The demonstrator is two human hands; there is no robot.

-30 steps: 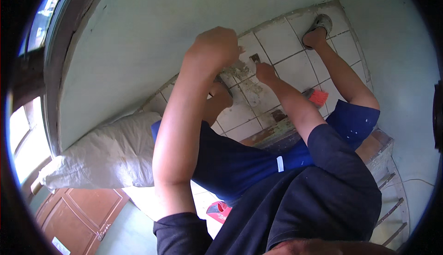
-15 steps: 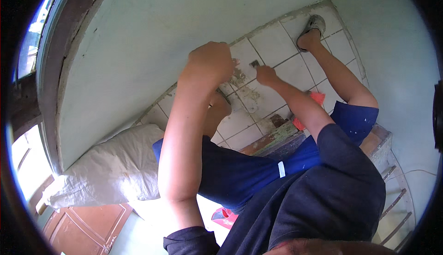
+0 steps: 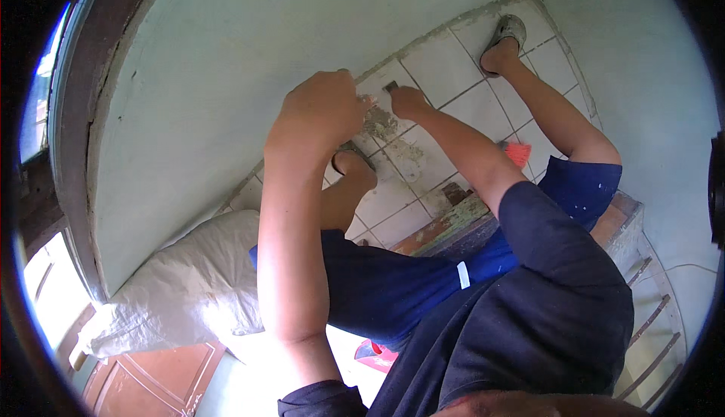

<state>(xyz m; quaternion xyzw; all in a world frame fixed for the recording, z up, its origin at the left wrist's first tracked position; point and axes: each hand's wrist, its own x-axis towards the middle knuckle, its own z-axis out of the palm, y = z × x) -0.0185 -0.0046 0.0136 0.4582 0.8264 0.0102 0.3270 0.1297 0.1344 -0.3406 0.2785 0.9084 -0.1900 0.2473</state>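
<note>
- R hand (image 3: pixel 408 103) gripping sm. dark flat-bladed tool (image 3: pixel 390 86) over white sq. floor tiles (image 3: pixel 479 111).
- L hand (image 3: pixel 317 107) curled; contents can't tell.
- White rect. tag (image 3: pixel 463 275) on navy shorts (image 3: pixel 578 183).

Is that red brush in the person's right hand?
No, the right hand grips a small dark tool, while the red brush lies apart from it.

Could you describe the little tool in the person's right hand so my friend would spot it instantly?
Find the white-tiled floor, then the right hand over it. The small tool pokes out at that hand's upper left, showing a dark, flat end. Its dark colour sets it apart from the orange-red bristled brush on the floor.
</note>
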